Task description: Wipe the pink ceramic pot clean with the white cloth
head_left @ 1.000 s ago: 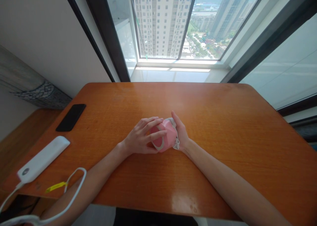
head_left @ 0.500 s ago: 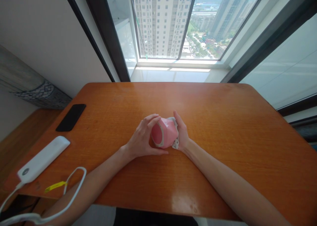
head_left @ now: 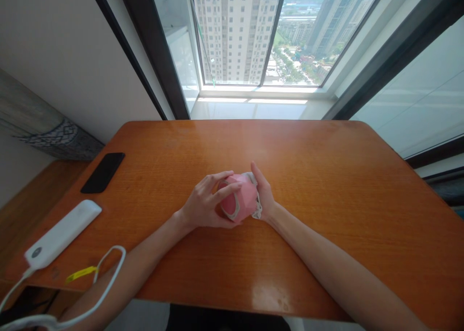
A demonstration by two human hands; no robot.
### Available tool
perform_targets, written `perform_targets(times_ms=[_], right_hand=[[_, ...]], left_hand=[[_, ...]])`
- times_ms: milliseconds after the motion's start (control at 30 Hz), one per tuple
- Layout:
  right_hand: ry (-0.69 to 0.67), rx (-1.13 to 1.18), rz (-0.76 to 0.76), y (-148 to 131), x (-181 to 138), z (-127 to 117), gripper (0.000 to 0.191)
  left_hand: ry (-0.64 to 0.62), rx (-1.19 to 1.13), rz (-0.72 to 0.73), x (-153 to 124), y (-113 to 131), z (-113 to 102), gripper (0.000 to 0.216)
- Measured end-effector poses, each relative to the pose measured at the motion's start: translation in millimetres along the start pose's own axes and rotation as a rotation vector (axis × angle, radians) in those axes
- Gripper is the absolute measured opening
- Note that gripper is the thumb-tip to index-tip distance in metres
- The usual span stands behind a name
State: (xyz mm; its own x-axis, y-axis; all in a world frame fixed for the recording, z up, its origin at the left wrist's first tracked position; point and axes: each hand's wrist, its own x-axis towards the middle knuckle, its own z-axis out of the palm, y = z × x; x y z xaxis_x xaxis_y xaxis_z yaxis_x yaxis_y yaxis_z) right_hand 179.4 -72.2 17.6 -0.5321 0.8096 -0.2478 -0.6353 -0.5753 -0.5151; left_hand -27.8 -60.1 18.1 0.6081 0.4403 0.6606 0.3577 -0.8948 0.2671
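Observation:
A pink faceted object (head_left: 248,195), shaped like a cup or small pot with a beige rim around its pink end, is tilted on its side between my hands above the table. My left hand (head_left: 205,201) grips its left end, fingers over the top and thumb beneath. On the other side, my right hand (head_left: 266,194) holds a crumpled whitish cloth (head_left: 258,210) against the object's right end. The right thumb points up, while the other right fingers are mostly hidden behind the cloth and object.
On the left of the wooden table (head_left: 326,191) lie a black phone (head_left: 103,173) and a white power strip (head_left: 63,234). The strip's white cable (head_left: 115,273) with a yellow tag (head_left: 81,274) loops by my left forearm. A window (head_left: 286,41) stands beyond the far edge.
My left fingers have moved further over the pink object and closed on it, the thumb drawing in below. The object has turned slightly and shifted a little left.

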Motion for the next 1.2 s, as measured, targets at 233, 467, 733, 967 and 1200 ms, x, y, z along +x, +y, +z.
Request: perform_targets(times_ms=[233, 467, 733, 967, 1200], right_hand=[[0.068, -0.009, -0.092, 2.0, 0.3, 0.4, 0.065], [0.065, 0.001, -0.078, -1.1, -1.1, 0.9, 0.065], [-0.02, -0.021, -0.017, -0.1, 1.4, 0.6, 0.07], [0.01, -0.061, -0.081, 5.3, 2.9, -2.6, 0.069], [0.04, -0.047, -0.11, 3.4, 1.6, -3.9, 0.067]], left_hand=[[-0.013, -0.042, -0.288, 5.9, 14.0, 3.3, 0.111], [-0.184, -0.02, 0.106, -8.8, -17.9, 2.4, 0.1], [-0.034, 0.088, 0.174, -2.7, -11.6, -1.6, 0.086], [-0.013, -0.116, -0.303, 6.0, 14.9, 3.4, 0.102], [-0.098, -0.113, -0.059, -4.2, -5.0, 6.9, 0.123]])
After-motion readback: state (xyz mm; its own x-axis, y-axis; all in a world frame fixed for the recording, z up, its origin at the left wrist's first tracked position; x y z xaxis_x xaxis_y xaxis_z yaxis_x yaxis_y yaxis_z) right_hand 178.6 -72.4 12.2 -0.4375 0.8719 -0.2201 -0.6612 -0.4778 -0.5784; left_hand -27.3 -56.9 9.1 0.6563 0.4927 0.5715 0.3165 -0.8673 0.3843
